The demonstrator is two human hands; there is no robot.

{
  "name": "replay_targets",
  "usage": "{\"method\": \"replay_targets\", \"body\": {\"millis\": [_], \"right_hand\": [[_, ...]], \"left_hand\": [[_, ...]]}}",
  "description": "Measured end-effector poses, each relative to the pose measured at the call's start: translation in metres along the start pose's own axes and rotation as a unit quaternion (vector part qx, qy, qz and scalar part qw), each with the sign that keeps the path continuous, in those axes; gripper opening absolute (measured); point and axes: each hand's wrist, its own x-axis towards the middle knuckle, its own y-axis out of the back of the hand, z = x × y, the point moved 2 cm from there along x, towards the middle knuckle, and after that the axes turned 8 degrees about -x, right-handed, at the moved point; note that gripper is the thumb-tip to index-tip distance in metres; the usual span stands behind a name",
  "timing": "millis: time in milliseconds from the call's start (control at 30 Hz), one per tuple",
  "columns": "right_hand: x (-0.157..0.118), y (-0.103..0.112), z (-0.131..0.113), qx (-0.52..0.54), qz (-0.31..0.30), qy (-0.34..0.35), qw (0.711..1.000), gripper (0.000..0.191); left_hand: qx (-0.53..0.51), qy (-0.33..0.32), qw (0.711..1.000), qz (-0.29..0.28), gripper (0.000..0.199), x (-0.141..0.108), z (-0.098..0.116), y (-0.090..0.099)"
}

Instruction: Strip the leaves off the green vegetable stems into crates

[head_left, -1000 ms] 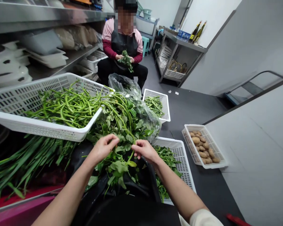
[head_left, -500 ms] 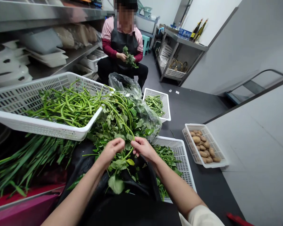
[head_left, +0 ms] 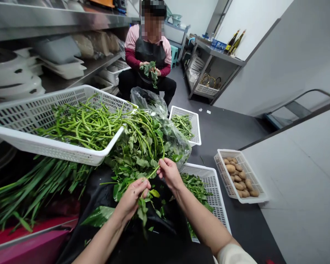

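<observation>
One green stem (head_left: 153, 172), spanning left grip (head_left: 134, 193) to right grip (head_left: 169, 171), pinched in both

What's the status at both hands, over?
Right fingers pinching slender green leafy stem; left fingers pinching it nearer the wearer. Heap of green leafy stems crowding just beyond.

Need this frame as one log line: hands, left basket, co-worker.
left hand: pinching stem | right hand: pinching same stem | white basket, left: green stalks | co-worker: seated, holding leafy greens
</observation>
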Motion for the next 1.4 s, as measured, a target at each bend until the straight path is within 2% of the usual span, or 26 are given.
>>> {"method": "replay_targets", "body": {"millis": [100,167,200,233,267,333,400,433,500,567,600,667,733,833,967,1100,1167,1267,1300,1333,1400], "right_hand": [[0.026,-0.004,-0.006,0.033,0.054,0.009,0.998,0.037],[0.050,-0.007,-0.025,0.045,0.132,0.046,0.989,0.035],[0.063,-0.012,-0.039,0.037,0.157,0.070,0.984,0.035],[0.076,-0.020,-0.054,0.015,0.157,0.095,0.983,0.034],[0.090,-0.034,-0.069,-0.021,0.122,0.114,0.986,0.033],[0.116,-0.069,-0.095,-0.107,-0.002,0.128,0.986,0.028],[0.136,-0.100,-0.108,-0.188,-0.104,0.110,0.970,0.024],[0.144,-0.108,-0.109,-0.245,-0.122,0.104,0.956,0.022],[0.153,-0.106,-0.101,-0.407,-0.087,0.093,0.904,0.018],[0.153,-0.082,-0.079,-0.563,-0.008,0.069,0.823,0.014],[0.150,-0.067,-0.064,-0.598,0.014,0.047,0.800,0.012],[0.140,-0.039,-0.032,-0.615,0.019,0.010,0.788,0.015],[0.127,-0.021,-0.006,-0.601,0.008,-0.002,0.799,0.018],[0.108,-0.012,0.003,-0.566,0.008,0.033,0.824,0.014],[0.082,-0.010,-0.029,-0.496,0.011,0.114,0.861,0.011],[0.041,-0.011,-0.071,-0.312,-0.092,0.187,0.927,0.017],[0.024,-0.013,-0.089,-0.228,-0.116,0.202,0.945,0.018],[0.013,-0.015,-0.118,-0.146,-0.101,0.212,0.961,0.021],[0.014,-0.014,-0.128,-0.129,-0.098,0.210,0.964,0.022],[0.015,-0.012,-0.136,-0.119,-0.101,0.205,0.966,0.023],[0.016,-0.004,-0.149,-0.116,-0.093,0.208,0.967,0.021]], "left_hand": [[-0.022,-0.045,0.996,0.068,0.038,-0.006,0.007,0.017],[0.012,-0.093,0.988,0.126,0.036,-0.008,0.012,0.040],[0.051,-0.101,0.983,0.142,0.035,-0.006,0.013,0.052],[0.102,-0.094,0.980,0.143,0.035,-0.002,0.011,0.062],[0.163,-0.078,0.975,0.132,0.036,0.003,0.009,0.070],[0.299,-0.058,0.947,0.098,0.039,0.015,0.003,0.079],[0.431,-0.089,0.893,0.092,0.043,0.024,0.001,0.077],[0.485,-0.113,0.862,0.096,0.041,0.026,0.002,0.074],[0.552,-0.144,0.814,0.109,0.032,0.025,0.009,0.068],[0.570,-0.156,0.797,0.124,0.033,0.019,0.018,0.066],[0.569,-0.162,0.796,0.133,0.029,0.017,0.022,0.066],[0.552,-0.180,0.801,0.147,0.026,0.013,0.028,0.068],[0.520,-0.202,0.817,0.144,0.033,0.014,0.032,0.068],[0.453,-0.233,0.851,0.131,0.029,0.023,0.040,0.061],[0.367,-0.225,0.890,0.152,0.035,0.043,0.065,0.040],[0.260,-0.125,0.945,0.151,0.045,0.067,0.086,0.015],[0.218,-0.100,0.968,0.078,0.047,0.074,0.089,0.000],[0.168,-0.116,0.975,-0.090,0.039,0.072,0.088,-0.026],[0.149,-0.128,0.974,-0.115,0.033,0.071,0.088,-0.034],[0.125,-0.142,0.975,-0.118,0.027,0.069,0.090,-0.040],[0.072,-0.168,0.979,-0.087,0.018,0.067,0.098,-0.047]]}}
